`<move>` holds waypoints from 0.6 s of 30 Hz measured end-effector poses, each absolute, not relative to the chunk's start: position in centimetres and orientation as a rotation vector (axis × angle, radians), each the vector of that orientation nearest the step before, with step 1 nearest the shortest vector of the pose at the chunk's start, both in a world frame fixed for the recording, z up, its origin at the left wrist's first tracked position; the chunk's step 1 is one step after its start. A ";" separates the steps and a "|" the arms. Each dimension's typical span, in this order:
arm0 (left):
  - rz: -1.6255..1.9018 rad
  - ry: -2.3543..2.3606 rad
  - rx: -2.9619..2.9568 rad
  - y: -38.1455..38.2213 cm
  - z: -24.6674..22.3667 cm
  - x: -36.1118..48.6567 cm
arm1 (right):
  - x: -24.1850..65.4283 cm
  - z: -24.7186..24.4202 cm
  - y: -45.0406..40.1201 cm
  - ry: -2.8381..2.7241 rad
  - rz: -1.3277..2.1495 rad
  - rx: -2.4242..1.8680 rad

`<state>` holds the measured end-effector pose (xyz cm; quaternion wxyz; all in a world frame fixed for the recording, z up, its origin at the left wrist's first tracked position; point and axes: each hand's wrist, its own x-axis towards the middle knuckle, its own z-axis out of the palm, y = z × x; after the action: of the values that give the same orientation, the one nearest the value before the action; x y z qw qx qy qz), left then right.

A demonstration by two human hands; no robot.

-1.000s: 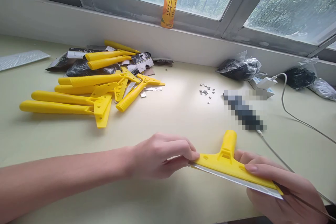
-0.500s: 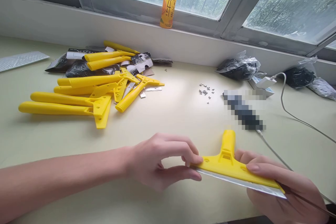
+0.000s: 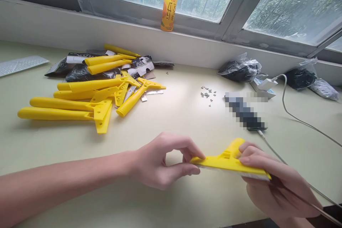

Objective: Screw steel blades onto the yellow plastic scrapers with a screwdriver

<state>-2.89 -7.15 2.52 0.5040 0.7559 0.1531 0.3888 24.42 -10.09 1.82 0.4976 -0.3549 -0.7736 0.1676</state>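
Note:
A yellow scraper with a thin metal blade along its lower edge is held between both hands above the table, its short handle pointing up and away. My left hand pinches the scraper's left end between thumb and fingers. Around its right part, near the handle, my right hand is closed, with fingers on top and the palm below. The right fingertips partly hide the handle. Small screws lie loose on the table beyond the hands.
Yellow handles lie heaped at the left with black packets. A blurred dark device with a cable is at the right. Plastic bags sit near the wall; an orange bottle stands on the sill.
The scraper has tilted, so its face looks narrower, and its right end has shifted left. My right hand has moved left and its fingers now reach further over the scraper near the handle.

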 end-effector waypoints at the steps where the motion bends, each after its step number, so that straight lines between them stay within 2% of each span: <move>1: 0.893 0.389 1.792 -7.2 2.6 -2.9 | 23.7 2.4 -9.7 -1.879 0.343 -0.840; 4: 0.776 0.433 1.630 -7.1 2.7 -2.9 | 21.4 4.5 -8.0 -1.916 0.336 -0.925; 10: 0.671 0.432 1.223 -5.7 2.4 -2.9 | 19.0 6.6 -4.3 -1.870 1.029 -1.226; 18: 0.557 0.435 1.069 -4.4 1.8 -2.9 | 18.8 5.7 -3.5 -1.783 1.442 -1.117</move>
<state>-2.88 -4.38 1.80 0.8017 0.4985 0.2031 0.2599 18.79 -3.46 5.71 0.2910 -0.4189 -0.6688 0.5409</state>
